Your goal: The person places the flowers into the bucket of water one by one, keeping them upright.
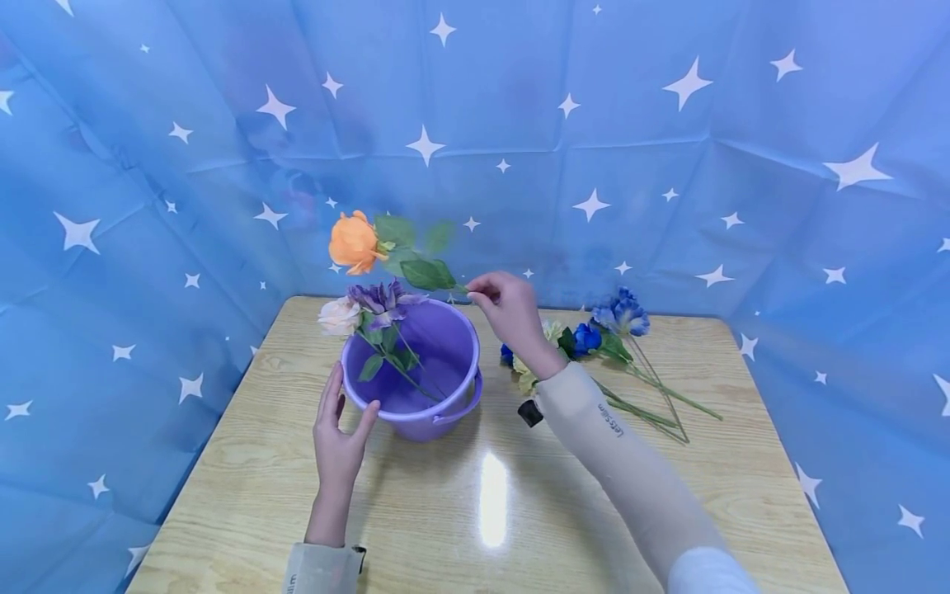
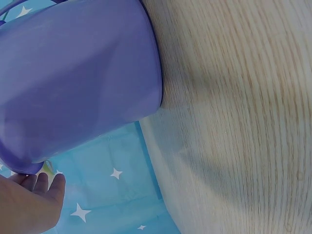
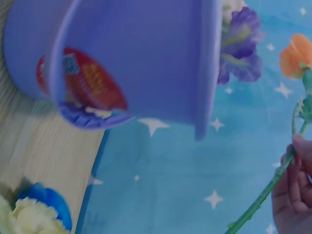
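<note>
A purple bucket [image 1: 416,425] stands upright on the table. Its rim is touched by my left hand [image 1: 339,445], with fingers along the outer left side and the thumb spread at the front. In the left wrist view, the left hand [image 2: 36,202] shows beside the rim. My right hand [image 1: 512,313] pinches the green stem of an orange rose [image 1: 354,242], held above the bucket's far side with its bloom to the left. The right wrist view shows its stem [image 3: 263,195] running past the fingers. A purple flower [image 1: 382,303] and a pale pink rose [image 1: 340,316] lean inside the bucket.
Right of the bucket, several flowers lie on the wooden table [image 1: 416,528], among them a blue bloom [image 1: 622,313], a blue rose [image 1: 586,339] and cream flowers [image 3: 36,217]. A blue starred cloth [image 1: 505,99] hangs behind and at both sides. The bucket's handle [image 1: 463,410] hangs down.
</note>
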`<state>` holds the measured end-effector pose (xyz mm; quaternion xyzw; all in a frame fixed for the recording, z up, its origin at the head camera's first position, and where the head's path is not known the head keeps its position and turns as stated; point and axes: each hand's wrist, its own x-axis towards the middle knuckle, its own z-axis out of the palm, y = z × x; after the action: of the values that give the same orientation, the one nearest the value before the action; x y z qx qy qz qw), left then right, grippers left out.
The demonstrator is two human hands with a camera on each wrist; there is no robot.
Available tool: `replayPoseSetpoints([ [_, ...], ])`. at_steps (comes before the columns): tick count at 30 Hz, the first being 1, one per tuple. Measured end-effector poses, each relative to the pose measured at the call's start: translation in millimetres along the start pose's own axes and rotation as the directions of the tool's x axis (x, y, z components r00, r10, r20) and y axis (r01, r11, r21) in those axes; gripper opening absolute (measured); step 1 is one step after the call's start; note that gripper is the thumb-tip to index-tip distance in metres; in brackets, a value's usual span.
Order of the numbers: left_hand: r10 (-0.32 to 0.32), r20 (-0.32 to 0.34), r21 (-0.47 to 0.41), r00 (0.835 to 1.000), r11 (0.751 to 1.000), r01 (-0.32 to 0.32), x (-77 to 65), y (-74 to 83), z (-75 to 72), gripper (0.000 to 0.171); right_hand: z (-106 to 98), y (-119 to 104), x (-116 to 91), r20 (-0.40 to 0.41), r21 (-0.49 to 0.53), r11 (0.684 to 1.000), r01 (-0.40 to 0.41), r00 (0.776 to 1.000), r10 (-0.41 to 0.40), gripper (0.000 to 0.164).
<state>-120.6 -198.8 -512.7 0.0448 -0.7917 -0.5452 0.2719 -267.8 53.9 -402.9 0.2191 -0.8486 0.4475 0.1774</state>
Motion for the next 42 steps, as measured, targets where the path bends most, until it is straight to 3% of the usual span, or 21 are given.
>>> replayPoseSetpoints([
  [8,0.023,-0.009,0.011,1.000,1.000,-0.022,-0.6,-0.1,0.3,0.076,17,-19,9,0.029,0.021,1.000,0.012,0.999,-0.012,0.009],
  [16,0.000,0.005,0.001,1.000,1.000,0.000,0.3,0.6,-0.9,0.077,32,-40,16,0.067,0.027,0.999,0.024,0.997,-0.026,0.010],
  [42,0.009,0.003,0.015,1.000,1.000,-0.009,0.6,1.6,-0.5,0.076,74,-97,19,0.214,0.055,0.996,0.069,0.974,-0.079,0.014],
])
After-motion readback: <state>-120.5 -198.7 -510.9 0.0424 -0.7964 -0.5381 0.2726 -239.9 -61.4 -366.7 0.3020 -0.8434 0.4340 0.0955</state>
